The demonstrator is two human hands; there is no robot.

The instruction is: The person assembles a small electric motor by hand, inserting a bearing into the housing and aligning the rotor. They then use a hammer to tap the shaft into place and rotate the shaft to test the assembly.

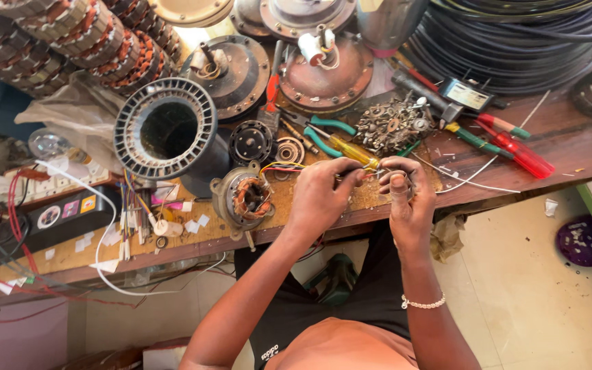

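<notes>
- The left hand [323,195] is curled closed, thumb and fingers pinching the coloured wire leads [284,166] at the front edge of the wooden workbench [570,147].
- The leads run roughly left to right, from the small copper-wound motor stator [244,199] across to both hands.
- The right hand [405,195] is closed too, fingertips gripping the same leads' free end.
- A yellow-handled screwdriver [351,151] lies just behind the hands, pointing left.

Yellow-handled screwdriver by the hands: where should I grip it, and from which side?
Grip the yellow-handled screwdriver on its thick handle, coming from above. It lies flat on the workbench, tip toward the right hand, and the handle's upper part is exposed beside the teal-handled pliers.
</notes>
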